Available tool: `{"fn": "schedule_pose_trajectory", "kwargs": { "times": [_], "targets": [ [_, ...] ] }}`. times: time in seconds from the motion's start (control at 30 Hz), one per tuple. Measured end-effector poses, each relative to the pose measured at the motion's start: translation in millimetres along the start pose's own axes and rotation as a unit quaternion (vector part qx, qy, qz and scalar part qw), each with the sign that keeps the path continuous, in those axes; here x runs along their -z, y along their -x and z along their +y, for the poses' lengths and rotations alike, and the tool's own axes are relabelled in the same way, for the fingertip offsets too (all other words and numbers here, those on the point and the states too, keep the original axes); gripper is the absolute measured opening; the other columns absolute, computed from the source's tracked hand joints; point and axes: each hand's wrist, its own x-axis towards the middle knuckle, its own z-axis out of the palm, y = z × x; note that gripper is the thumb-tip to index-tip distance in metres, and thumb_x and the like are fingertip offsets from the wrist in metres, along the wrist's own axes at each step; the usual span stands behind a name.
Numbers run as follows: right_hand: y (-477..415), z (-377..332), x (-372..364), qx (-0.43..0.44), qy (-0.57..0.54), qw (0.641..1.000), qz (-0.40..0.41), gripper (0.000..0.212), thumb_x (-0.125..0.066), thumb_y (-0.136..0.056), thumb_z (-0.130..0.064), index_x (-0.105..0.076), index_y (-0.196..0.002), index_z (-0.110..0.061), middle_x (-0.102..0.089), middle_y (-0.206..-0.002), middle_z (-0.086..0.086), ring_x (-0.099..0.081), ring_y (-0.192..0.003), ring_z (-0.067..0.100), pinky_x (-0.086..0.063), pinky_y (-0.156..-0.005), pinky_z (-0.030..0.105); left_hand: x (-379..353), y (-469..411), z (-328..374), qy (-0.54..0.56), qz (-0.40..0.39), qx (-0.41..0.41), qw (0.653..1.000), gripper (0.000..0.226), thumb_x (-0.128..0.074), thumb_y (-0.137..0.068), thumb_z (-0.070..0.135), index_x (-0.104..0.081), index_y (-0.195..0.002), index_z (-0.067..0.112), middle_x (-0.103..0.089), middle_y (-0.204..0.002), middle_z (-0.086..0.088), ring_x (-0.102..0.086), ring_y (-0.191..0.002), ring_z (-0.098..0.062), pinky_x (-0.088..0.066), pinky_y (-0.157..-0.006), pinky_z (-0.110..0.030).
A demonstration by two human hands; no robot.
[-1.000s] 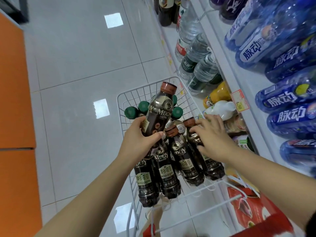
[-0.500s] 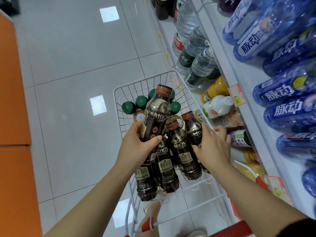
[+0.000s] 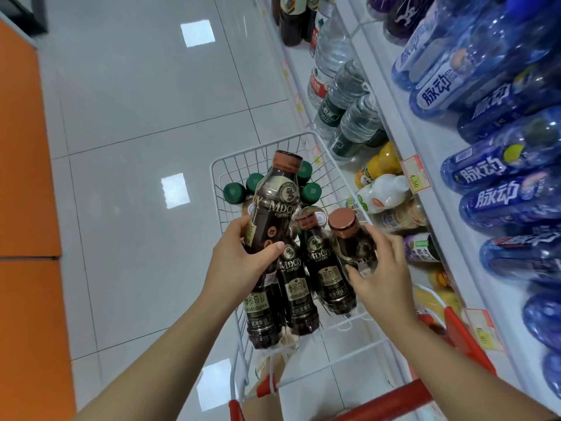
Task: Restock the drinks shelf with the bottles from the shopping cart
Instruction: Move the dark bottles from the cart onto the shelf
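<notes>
While the left hand (image 3: 239,268) clamps one coffee bottle (image 3: 274,205) above the cart (image 3: 230,165), the right hand (image 3: 379,275) grips another bottle (image 3: 349,238).

Bottle in your left grip (image 3: 274,208): you are reading "MDQY COFFEE" under a round emblem.
Cart bottles (image 3: 296,287): they are showing "MDQY", "摩多奇亚" and "MODUOQIYA".
Blue shelf bottles (image 3: 482,168): each is carrying "脉动" in white.
Price tag (image 3: 416,178): you are seeing "4.50" on the shelf edge.
Other tags: they are reading too blurred.
</notes>
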Motion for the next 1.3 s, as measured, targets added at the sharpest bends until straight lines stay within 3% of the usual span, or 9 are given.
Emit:
{"fn": "schedule_pose_trajectory", "kwargs": {
  "times": [0.1, 0.27, 0.37, 0.5, 0.63, 0.8, 1.03, 1.17, 1.3],
  "targets": [
    [4, -18, 30, 0.019, -0.067, 0.997, 0.014, 0.073, -0.078, -0.069, -0.005, -0.044, -0.133, -0.017, -0.037, -0.117, -0.004, -0.034, -0.101, -0.010, -0.024, -0.088, -0.007, -1, 16, 22, 0.005, -0.008, -0.022, 1.000, 0.054, -0.075, -0.076, 0.029, -0.050, -0.123, 0.027, -0.063, -0.100, 0.014, -0.060, -0.086, 0.003, -0.050, -0.073, -0.020],
    [20, -68, 108, 0.038, -0.164, 0.983, 0.074, 0.076, -0.080, -0.067, -0.017, -0.037, -0.124, -0.044, -0.051, -0.124, -0.011, -0.049, -0.117, 0.004, -0.037, -0.099, 0.019, -5, 64, 93, 0.012, -0.025, -0.120, 0.992, 0.049, -0.074, -0.076, 0.030, -0.047, -0.115, 0.037, -0.060, -0.101, 0.021, -0.058, -0.090, 0.007, -0.046, -0.075, -0.016],
    [46, -99, 175, 0.078, -0.206, 0.965, 0.145, 0.073, -0.081, -0.066, -0.015, -0.040, -0.117, -0.047, -0.053, -0.111, -0.030, -0.050, -0.105, -0.016, -0.036, -0.087, 0.002, -5, 106, 146, 0.025, -0.042, -0.201, 0.978, 0.047, -0.074, -0.074, 0.031, -0.046, -0.110, 0.044, -0.059, -0.098, 0.028, -0.056, -0.088, 0.015, -0.040, -0.071, -0.007],
    [98, -132, 267, 0.108, -0.250, 0.925, 0.263, 0.073, -0.080, -0.063, -0.024, -0.039, -0.114, -0.056, -0.053, -0.113, -0.026, -0.055, -0.107, -0.001, -0.046, -0.087, 0.017, -7, 179, 214, 0.053, -0.064, -0.311, 0.947, 0.045, -0.074, -0.074, 0.032, -0.046, -0.103, 0.053, -0.058, -0.098, 0.032, -0.054, -0.089, 0.020, -0.039, -0.069, 0.002],
    [161, -151, 353, 0.158, -0.283, 0.875, 0.358, 0.072, -0.082, -0.068, -0.017, -0.041, -0.122, -0.041, -0.054, -0.116, -0.022, -0.055, -0.105, -0.005, -0.045, -0.083, 0.009, -21, 252, 276, 0.085, -0.111, -0.417, 0.898, 0.074, -0.075, -0.067, 0.052, -0.034, -0.130, 0.046, -0.054, -0.126, 0.015, -0.055, -0.111, 0.002, -0.048, -0.093, -0.025],
    [246, -148, 430, 0.213, -0.297, 0.793, 0.488, 0.075, -0.080, -0.067, -0.001, -0.044, -0.119, -0.041, -0.058, -0.114, -0.025, -0.062, -0.105, 0.004, -0.050, -0.084, 0.018, -50, 342, 339, 0.117, -0.203, -0.546, 0.804, 0.070, -0.078, -0.071, 0.020, -0.036, -0.121, 0.045, -0.056, -0.115, 0.019, -0.058, -0.098, 0.014, -0.046, -0.076, -0.005],
    [367, -92, 488, 0.266, -0.191, 0.715, 0.617, 0.077, -0.079, -0.069, -0.006, -0.039, -0.122, -0.045, -0.051, -0.124, -0.016, -0.055, -0.115, 0.006, -0.043, -0.093, 0.016, -116, 447, 371, 0.046, -0.298, -0.661, 0.688, 0.067, -0.081, -0.071, 0.028, -0.039, -0.121, 0.043, -0.054, -0.113, 0.036, -0.053, -0.111, 0.009, -0.045, -0.085, -0.009],
    [428, -49, 512, 0.252, -0.096, 0.697, 0.664, 0.076, -0.074, -0.070, -0.015, -0.035, -0.126, -0.048, -0.046, -0.123, -0.022, -0.053, -0.115, 0.008, -0.042, -0.095, 0.019, -173, 495, 365, -0.026, -0.364, -0.652, 0.665, 0.061, -0.077, -0.067, 0.036, -0.052, -0.123, 0.034, -0.063, -0.118, 0.014, -0.059, -0.112, -0.008, -0.050, -0.092, -0.033],
    [479, -4, 528, 0.207, -0.043, 0.676, 0.706, 0.088, -0.077, -0.064, -0.002, -0.036, -0.124, -0.051, -0.046, -0.121, -0.026, -0.054, -0.111, 0.006, -0.043, -0.091, 0.018, -218, 548, 358, -0.015, -0.391, -0.663, 0.638, 0.049, -0.077, -0.072, 0.002, -0.054, -0.098, 0.037, -0.067, -0.083, 0.034, -0.062, -0.083, 0.010, -0.049, -0.074, -0.011]
  ]
}}
